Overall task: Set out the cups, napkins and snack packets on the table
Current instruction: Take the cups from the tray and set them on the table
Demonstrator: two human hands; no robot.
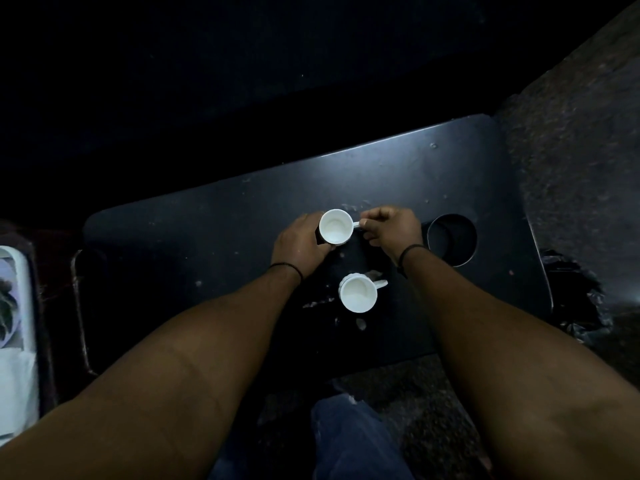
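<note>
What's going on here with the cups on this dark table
A person is setting out white cups on a dark table. Both hands are on the far cup: the left hand cups its side while the right hand pinches its handle. The near cup stands upright and untouched, closer to the person, its handle pointing right. Both cups look empty. A round cup-holder hole sits in the table to the right. No napkins or snack packets are on the table yet.

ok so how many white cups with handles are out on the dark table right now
2. One white handled cup sits farther out, the left hand around its side and the right hand pinching its handle. The other white cup stands nearer, untouched. The dim surroundings could hide more.
</note>
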